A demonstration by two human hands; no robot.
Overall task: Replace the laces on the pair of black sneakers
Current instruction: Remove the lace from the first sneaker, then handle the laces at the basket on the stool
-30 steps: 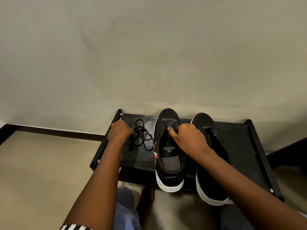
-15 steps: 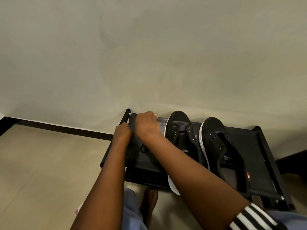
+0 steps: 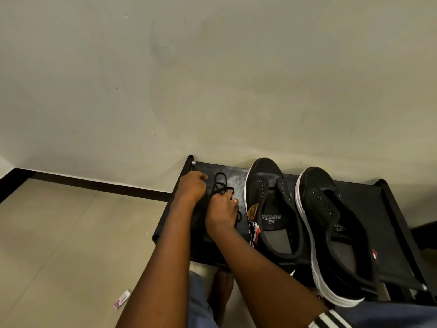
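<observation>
Two black sneakers with white soles stand side by side on a low black rack (image 3: 369,202), toes toward the wall: the left sneaker (image 3: 272,209) and the right sneaker (image 3: 331,233). Both show bare eyelets with no laces. A tangle of black laces (image 3: 221,185) lies on the rack's left part. My right hand (image 3: 222,211) reaches across and grips the laces from the near side. My left hand (image 3: 191,187) sits just left of the tangle with curled fingers; its hold is hidden.
The rack stands against a plain wall on a tiled floor. A small pink and white wrapper (image 3: 122,299) lies on the floor at the left. My knees and a bare foot (image 3: 220,294) are below the rack's front edge.
My right hand left the left sneaker, crossed over to the laces and now grips them. My left hand stayed by the tangle. The view has shifted left.
</observation>
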